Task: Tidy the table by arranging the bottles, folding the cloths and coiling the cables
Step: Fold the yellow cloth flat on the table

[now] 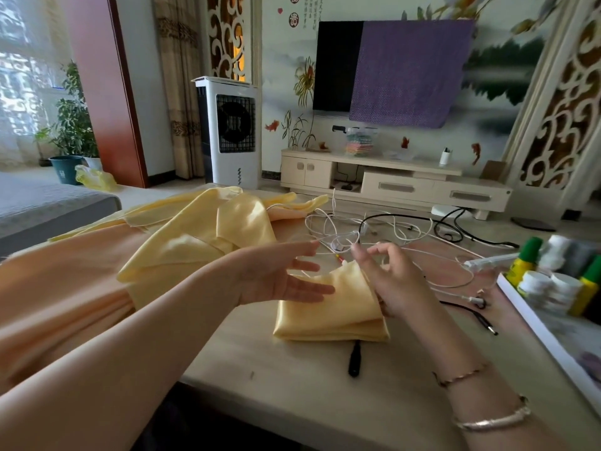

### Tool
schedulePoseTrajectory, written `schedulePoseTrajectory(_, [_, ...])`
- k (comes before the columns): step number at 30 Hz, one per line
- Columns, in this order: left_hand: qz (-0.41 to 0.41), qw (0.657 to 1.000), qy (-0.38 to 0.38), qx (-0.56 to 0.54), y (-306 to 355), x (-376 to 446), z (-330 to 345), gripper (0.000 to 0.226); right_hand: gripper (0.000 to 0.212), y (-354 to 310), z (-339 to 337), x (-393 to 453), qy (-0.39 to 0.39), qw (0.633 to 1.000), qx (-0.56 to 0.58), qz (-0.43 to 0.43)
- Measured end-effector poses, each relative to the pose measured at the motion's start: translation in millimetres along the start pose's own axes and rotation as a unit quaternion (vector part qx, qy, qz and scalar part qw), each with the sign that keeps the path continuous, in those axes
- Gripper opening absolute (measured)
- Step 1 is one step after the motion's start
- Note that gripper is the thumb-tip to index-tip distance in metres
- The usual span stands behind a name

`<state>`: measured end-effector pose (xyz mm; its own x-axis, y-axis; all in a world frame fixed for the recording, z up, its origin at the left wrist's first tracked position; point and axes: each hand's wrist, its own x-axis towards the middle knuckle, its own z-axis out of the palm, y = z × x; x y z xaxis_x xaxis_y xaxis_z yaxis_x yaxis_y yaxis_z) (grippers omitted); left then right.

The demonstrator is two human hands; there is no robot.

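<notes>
A folded yellow cloth lies on the wooden table in front of me. My right hand grips its right edge, lifting the near corner a little. My left hand hovers over the cloth's left side with straight fingers and holds nothing. Behind it sits a crumpled heap of yellow cloths, and a peach cloth spreads at the left. Tangled white cables and a black cable lie behind my hands. Green-capped and white bottles stand in a white tray at the right.
A black plug pokes out from under the folded cloth's near edge. Another black cable end lies beside the tray. Beyond the table stand a white air cooler and a low TV cabinet.
</notes>
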<state>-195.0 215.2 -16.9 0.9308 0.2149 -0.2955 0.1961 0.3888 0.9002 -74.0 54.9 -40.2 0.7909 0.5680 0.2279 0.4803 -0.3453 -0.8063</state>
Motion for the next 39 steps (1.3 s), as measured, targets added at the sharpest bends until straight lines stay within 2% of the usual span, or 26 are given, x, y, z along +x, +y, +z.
schedulePoseTrajectory(2, [0.067, 0.992, 0.051, 0.091, -5, 3, 8, 0.031, 0.047, 5, 0, 4, -0.02, 0.998, -0.064, -0.007])
schedulePoseTrajectory(3, [0.119, 0.968, 0.086, 0.205, -8, 3, 11, 0.027, 0.047, 8, 1, 5, -0.029, 0.995, -0.092, -0.014])
schedulePoseTrajectory(5, [0.218, 0.861, 0.114, 0.446, -15, 3, 14, 0.025, 0.046, 12, 2, 6, -0.041, 0.992, -0.116, -0.023])
schedulePoseTrajectory(7, [0.245, 0.776, 0.086, 0.575, -24, 4, 18, 0.029, 0.045, 16, 0, 7, -0.05, 0.991, -0.123, -0.017])
schedulePoseTrajectory(9, [0.233, 0.733, 0.068, 0.635, -36, 12, 19, 0.037, 0.048, 20, -3, 8, -0.039, 0.986, -0.161, -0.005])
schedulePoseTrajectory(13, [0.193, 0.664, 0.088, 0.717, -58, 28, 21, 0.048, 0.052, 26, -2, 8, -0.024, 0.972, -0.236, -0.003])
schedulePoseTrajectory(15, [0.198, 0.653, 0.1, 0.724, -61, 32, 20, 0.048, 0.046, 24, 1, 8, -0.019, 0.978, -0.208, -0.018])
schedulePoseTrajectory(19, [0.227, 0.674, 0.107, 0.695, -59, 29, 29, 0.047, 0.036, 12, -4, 12, -0.016, 0.986, -0.167, -0.019])
schedulePoseTrajectory(22, [0.279, 0.74, 0.092, 0.605, -53, 20, 46, 0.062, 0.028, -1, -19, 12, -0.035, 0.999, 0.009, 0.035])
schedulePoseTrajectory(24, [0.321, 0.769, 0.069, 0.549, -51, 12, 60, 0.071, 0.025, -11, -34, 9, -0.035, 0.986, 0.145, 0.076])
schedulePoseTrajectory(27, [0.377, 0.776, 0.036, 0.504, -51, 9, 94, 0.076, 0.021, -19, -66, 3, -0.002, 0.949, 0.296, 0.108])
schedulePoseTrajectory(29, [0.417, 0.763, 0.039, 0.493, -51, 13, 117, 0.074, 0.014, -23, -88, -2, 0.017, 0.929, 0.351, 0.118])
schedulePoseTrajectory(30, [0.438, 0.755, 0.045, 0.485, -51, 16, 135, 0.067, 0.005, -22, -105, -7, 0.027, 0.919, 0.378, 0.113])
schedulePoseTrajectory(32, [0.458, 0.769, 0.071, 0.44, -50, 23, 169, 0.048, 0.015, -17, -137, -16, 0.049, 0.901, 0.422, 0.088])
schedulePoseTrajectory(34, [0.435, 0.826, 0.086, 0.35, -48, 30, 194, 0.028, 0.017, -10, -163, -25, 0.073, 0.908, 0.407, 0.062])
schedulePoseTrajectory(36, [0.366, 0.896, 0.055, 0.244, -47, 36, 230, 0.017, 0.009, 9, -197, -36, 0.135, 0.935, 0.325, 0.053])
schedulePoseTrajectory(39, [0.238, 0.96, -0.024, 0.145, -47, 46, 279, 0.013, 0.029, 54, -245, -52, 0.215, 0.96, 0.126, 0.13])
